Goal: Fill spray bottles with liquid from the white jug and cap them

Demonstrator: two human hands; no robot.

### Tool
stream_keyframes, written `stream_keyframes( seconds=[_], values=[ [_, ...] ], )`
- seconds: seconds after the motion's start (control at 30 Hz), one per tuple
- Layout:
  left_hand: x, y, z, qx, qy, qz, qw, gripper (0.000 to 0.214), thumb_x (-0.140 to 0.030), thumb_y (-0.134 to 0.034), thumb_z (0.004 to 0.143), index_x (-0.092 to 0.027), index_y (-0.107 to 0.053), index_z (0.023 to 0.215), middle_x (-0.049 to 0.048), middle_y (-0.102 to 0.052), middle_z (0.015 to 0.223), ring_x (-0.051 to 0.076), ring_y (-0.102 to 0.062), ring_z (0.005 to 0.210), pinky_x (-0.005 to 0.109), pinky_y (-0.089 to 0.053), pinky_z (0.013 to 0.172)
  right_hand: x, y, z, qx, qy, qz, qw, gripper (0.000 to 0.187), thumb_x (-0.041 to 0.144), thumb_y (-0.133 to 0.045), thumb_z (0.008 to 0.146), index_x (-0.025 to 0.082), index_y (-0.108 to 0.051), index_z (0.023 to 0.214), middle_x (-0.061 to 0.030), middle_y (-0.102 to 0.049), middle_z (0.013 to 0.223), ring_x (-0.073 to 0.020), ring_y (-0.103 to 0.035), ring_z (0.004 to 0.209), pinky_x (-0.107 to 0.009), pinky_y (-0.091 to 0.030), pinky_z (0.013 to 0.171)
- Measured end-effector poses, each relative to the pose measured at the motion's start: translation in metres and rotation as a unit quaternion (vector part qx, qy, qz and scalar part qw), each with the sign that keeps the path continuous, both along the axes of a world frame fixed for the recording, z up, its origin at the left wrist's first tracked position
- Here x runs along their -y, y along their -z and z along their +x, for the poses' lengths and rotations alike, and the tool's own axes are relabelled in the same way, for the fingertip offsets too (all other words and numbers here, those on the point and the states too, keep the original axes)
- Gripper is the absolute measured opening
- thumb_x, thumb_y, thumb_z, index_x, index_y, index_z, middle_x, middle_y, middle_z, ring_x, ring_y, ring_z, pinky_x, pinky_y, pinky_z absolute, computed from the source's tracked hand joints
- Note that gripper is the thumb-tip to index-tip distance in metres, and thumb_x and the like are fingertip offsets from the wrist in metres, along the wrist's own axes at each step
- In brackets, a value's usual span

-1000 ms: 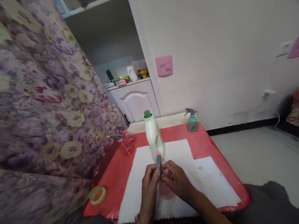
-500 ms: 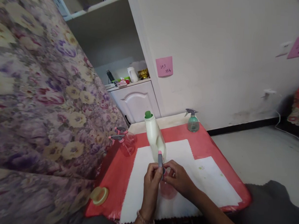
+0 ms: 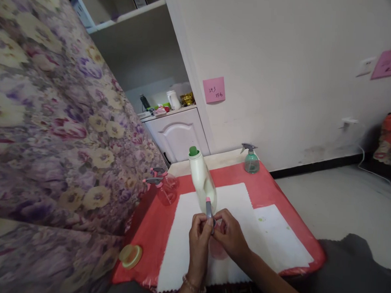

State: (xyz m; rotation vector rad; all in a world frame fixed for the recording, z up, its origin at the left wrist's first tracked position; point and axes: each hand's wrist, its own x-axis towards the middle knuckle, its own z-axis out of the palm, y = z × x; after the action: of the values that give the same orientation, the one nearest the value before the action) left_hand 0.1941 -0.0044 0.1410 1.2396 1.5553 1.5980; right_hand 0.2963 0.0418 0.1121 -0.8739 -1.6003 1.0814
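My left hand pinches the grey spray head, whose nozzle tip is pink. Fingers of my right hand close round the same sprayer from the other side, near its collar, which they partly cover. Below them the clear pink spray bottle stands on the white cloth. Just behind it is a pale green jug-like bottle with a handle and a green stopper in its mouth. Whether the spray head is screwed onto the pink bottle cannot be seen.
Two pink spray bottles stand at the table's left edge, and a green one at the far right corner. A yellowish round lid lies front left on the red tablecloth. A floral curtain hangs close on the left.
The view shifts slightly. My right fingers have moved a little at the spray head's collar; both hands stay on the sprayer.
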Motion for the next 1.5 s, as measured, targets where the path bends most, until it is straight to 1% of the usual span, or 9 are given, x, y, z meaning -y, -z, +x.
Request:
stream_keyframes(
  seconds=[0.1,0.23,0.33,0.53,0.73,0.93,1.13,1.37,1.5],
  values=[
    [0.001,0.000,0.001,-0.010,-0.011,0.003,1.000,0.029,-0.048,-0.062,0.083,-0.019,-0.058,0.082,-0.0003,-0.055,0.077,0.017,-0.053,0.074,0.027,-0.044,0.070,0.002,0.000,-0.002,0.013,0.031,0.001,0.999,0.013,0.027,-0.065,0.075,0.020,-0.057,0.083,0.0027,-0.055,0.078,-0.0120,-0.047,0.062,-0.024,-0.037,0.058],
    [0.001,-0.002,0.004,-0.006,-0.013,0.010,1.000,0.030,-0.049,-0.063,0.082,-0.019,-0.059,0.082,0.0004,-0.056,0.078,0.017,-0.053,0.074,0.027,-0.045,0.070,-0.001,-0.011,0.008,0.003,-0.056,0.001,0.998,0.020,0.021,-0.064,0.073,0.020,-0.062,0.093,0.0009,-0.058,0.087,-0.0120,-0.049,0.064,-0.024,-0.039,0.059],
    [0.001,-0.003,0.005,0.005,-0.015,0.013,1.000,0.031,-0.050,-0.064,0.080,-0.019,-0.059,0.082,0.0006,-0.058,0.079,0.018,-0.056,0.075,0.027,-0.046,0.069,-0.004,-0.013,0.009,-0.022,-0.094,-0.007,0.995,0.011,0.019,-0.062,0.073,0.019,-0.062,0.085,0.0023,-0.055,0.080,-0.0112,-0.047,0.061,-0.024,-0.038,0.057],
    [0.000,-0.001,0.003,-0.005,-0.023,0.008,1.000,0.031,-0.050,-0.064,0.081,-0.019,-0.059,0.080,-0.0002,-0.057,0.076,0.017,-0.055,0.073,0.027,-0.046,0.069,0.000,-0.004,-0.001,0.003,0.025,-0.038,0.999,0.016,0.027,-0.067,0.071,0.021,-0.056,0.080,0.0050,-0.051,0.070,-0.0113,-0.042,0.057,-0.023,-0.033,0.053],
    [0.000,0.000,0.003,0.010,-0.005,0.008,1.000,0.031,-0.050,-0.062,0.082,-0.019,-0.060,0.083,0.0009,-0.058,0.079,0.018,-0.057,0.076,0.028,-0.047,0.071,-0.005,-0.011,0.009,-0.029,-0.117,-0.028,0.992,0.016,0.027,-0.063,0.074,0.019,-0.062,0.087,0.0034,-0.053,0.076,-0.0102,-0.042,0.058,-0.023,-0.034,0.055],
    [0.003,-0.003,0.001,0.006,0.006,-0.003,1.000,0.027,-0.046,-0.061,0.085,-0.019,-0.060,0.084,-0.0005,-0.059,0.078,0.017,-0.056,0.075,0.027,-0.045,0.071,-0.002,-0.010,0.004,0.008,-0.015,-0.067,0.998,0.019,0.027,-0.070,0.068,0.020,-0.056,0.079,0.0087,-0.040,0.059,-0.0105,-0.037,0.054,-0.022,-0.028,0.052],
    [0.002,-0.004,-0.001,0.007,0.009,-0.006,1.000,0.026,-0.045,-0.062,0.084,-0.019,-0.062,0.086,0.0001,-0.060,0.079,0.018,-0.057,0.078,0.027,-0.045,0.073,-0.009,-0.013,0.015,-0.057,-0.172,-0.065,0.981,0.022,0.028,-0.067,0.072,0.018,-0.063,0.091,0.0064,-0.046,0.066,-0.0104,-0.040,0.058,-0.022,-0.032,0.053],
    [0.003,-0.003,-0.002,0.006,0.007,-0.005,1.000,0.025,-0.044,-0.063,0.084,-0.019,-0.062,0.086,0.0004,-0.062,0.078,0.018,-0.057,0.077,0.025,-0.045,0.071,-0.002,-0.010,0.005,-0.011,-0.034,-0.085,0.996,0.024,0.031,-0.073,0.067,0.019,-0.058,0.082,0.0086,-0.041,0.058,-0.0102,-0.037,0.054,-0.022,-0.027,0.051],
    [0.002,0.000,-0.003,0.011,0.005,-0.005,1.000,0.026,-0.044,-0.063,0.083,-0.019,-0.062,0.088,0.0009,-0.063,0.081,0.019,-0.058,0.079,0.027,-0.045,0.073,-0.006,-0.010,0.010,-0.051,-0.141,-0.072,0.986,0.024,0.029,-0.067,0.071,0.018,-0.062,0.091,0.0055,-0.050,0.068,-0.0103,-0.041,0.056,-0.022,-0.031,0.053]
  ],
)
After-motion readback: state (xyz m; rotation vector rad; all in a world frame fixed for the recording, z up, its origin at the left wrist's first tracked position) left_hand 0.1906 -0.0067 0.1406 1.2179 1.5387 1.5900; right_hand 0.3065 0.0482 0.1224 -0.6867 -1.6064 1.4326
